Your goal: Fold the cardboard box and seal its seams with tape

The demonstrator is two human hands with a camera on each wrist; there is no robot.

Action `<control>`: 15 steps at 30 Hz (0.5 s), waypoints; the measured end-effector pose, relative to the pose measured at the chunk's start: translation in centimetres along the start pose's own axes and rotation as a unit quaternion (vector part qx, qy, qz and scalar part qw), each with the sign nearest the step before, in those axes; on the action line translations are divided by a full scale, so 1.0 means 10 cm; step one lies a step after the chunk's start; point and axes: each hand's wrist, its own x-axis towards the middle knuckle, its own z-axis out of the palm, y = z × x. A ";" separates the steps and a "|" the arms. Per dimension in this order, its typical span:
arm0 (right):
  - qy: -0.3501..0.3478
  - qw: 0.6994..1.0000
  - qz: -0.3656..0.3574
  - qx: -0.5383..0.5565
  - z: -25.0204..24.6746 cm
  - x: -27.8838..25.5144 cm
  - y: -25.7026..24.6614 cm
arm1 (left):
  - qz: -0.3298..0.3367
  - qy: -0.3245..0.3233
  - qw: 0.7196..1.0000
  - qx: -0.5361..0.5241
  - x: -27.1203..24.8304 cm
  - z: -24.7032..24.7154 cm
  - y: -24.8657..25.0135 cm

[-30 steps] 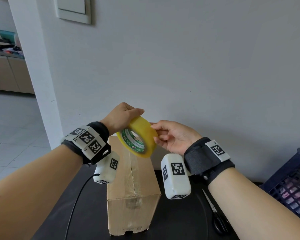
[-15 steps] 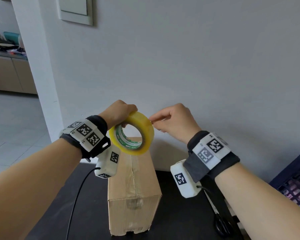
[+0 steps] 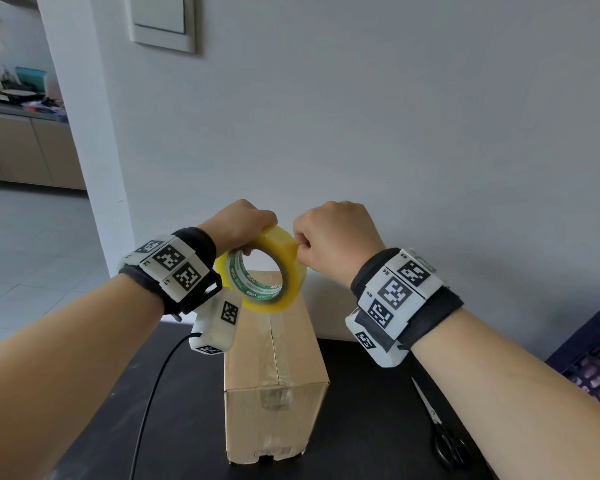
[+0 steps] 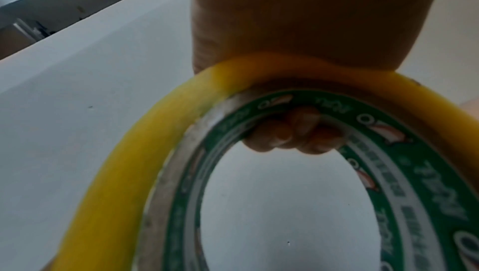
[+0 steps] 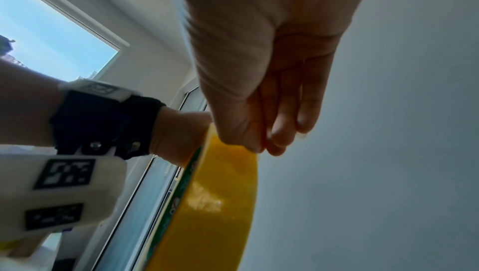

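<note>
A closed cardboard box (image 3: 274,375) lies lengthwise on the black table (image 3: 368,410), with clear tape along its top seam. Above its far end I hold a yellow tape roll (image 3: 274,271) with a green core. My left hand (image 3: 239,226) grips the roll from the top, fingers curled through the core (image 4: 290,134). My right hand (image 3: 329,237) pinches the tape's edge at the roll's upper right rim (image 5: 255,148). The roll fills the left wrist view (image 4: 160,152) and stands edge-on in the right wrist view (image 5: 220,203).
Black-handled scissors (image 3: 444,438) lie on the table right of the box. A dark blue crate (image 3: 596,348) stands at the right edge. A black cable (image 3: 153,393) runs down on the left. A grey wall is close behind the box.
Both hands have lifted the roll slightly and turned it more face-on. The right hand has gone from holding the roll's side to pinching the tape at its top rim.
</note>
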 end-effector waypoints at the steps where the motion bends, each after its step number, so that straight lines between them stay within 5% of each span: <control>1: 0.001 1.000 -0.005 0.003 0.00 0.00 0.00 | -0.002 -0.003 1.000 -0.010 0.00 -0.01 0.00; 9: 0.037 0.980 0.004 0.194 0.10 -0.17 0.09 | -0.011 -0.048 0.994 -0.093 -0.02 -0.05 -0.12; 13: 0.125 0.886 0.107 0.434 0.17 -0.20 0.19 | -0.012 -0.097 0.980 -0.175 -0.02 -0.09 -0.18; 15: 0.090 0.842 0.137 0.514 0.17 -0.20 0.24 | -0.011 -0.103 0.978 -0.183 -0.01 -0.11 -0.20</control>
